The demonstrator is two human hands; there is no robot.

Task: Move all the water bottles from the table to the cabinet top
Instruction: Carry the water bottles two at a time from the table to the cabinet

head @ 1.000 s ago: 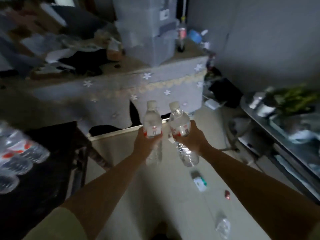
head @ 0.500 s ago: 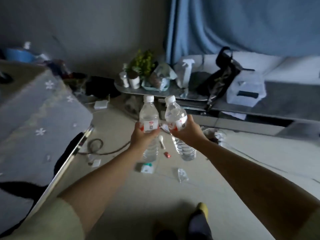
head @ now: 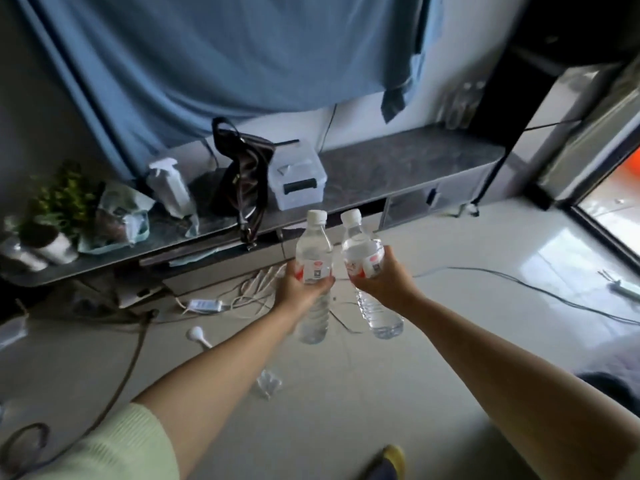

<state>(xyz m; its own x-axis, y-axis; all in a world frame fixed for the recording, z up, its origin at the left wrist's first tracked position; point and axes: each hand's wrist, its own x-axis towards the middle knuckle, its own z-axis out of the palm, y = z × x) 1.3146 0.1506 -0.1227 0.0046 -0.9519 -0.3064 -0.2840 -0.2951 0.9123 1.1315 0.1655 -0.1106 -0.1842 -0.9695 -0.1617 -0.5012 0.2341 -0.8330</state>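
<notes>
at the middle of the frame the left hand [head: 300, 289] and right hand [head: 384, 282] each wrap a full, probably heavy, slick water bottle [head: 313, 271] at its label, short of the cabinet top [head: 398, 168].

Dim, soft-focus room; daylight glares on the floor [head: 571, 258] at right; edges warp.

the left hand [head: 300, 289] and right hand [head: 384, 282] each hold a bottle upright, side by side, before the low cabinet [head: 398, 168]. on it, left to right: plant [head: 59, 206], spray bottle [head: 169, 188], bag [head: 246, 168], storage box [head: 298, 178]; at its far right, perhaps more bottles [head: 460, 105].
</notes>
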